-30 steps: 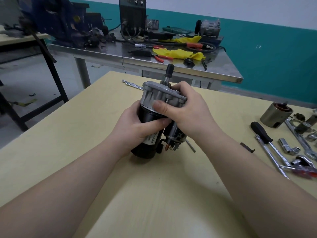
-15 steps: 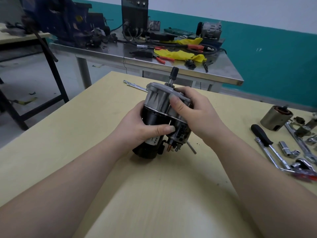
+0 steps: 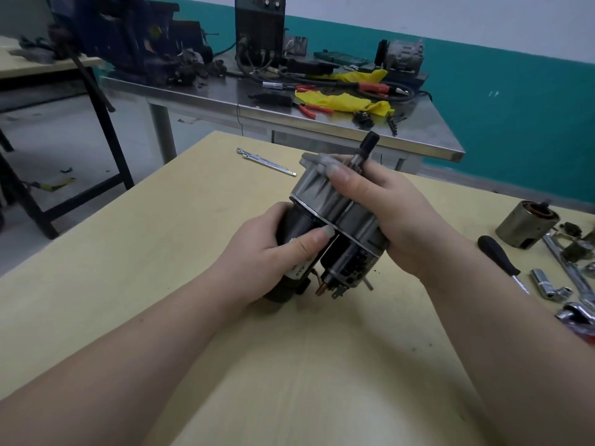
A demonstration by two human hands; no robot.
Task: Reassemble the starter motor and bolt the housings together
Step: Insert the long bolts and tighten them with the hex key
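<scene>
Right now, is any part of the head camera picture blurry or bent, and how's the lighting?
Head view: light is soft and even, with only a faint shadow on the wooden table under the starter motor; the silver housing's far edge, by the right hand, is smeared with motion blur; the left hand looks sharp; the steel table edge bows from wide-angle distortion.
</scene>
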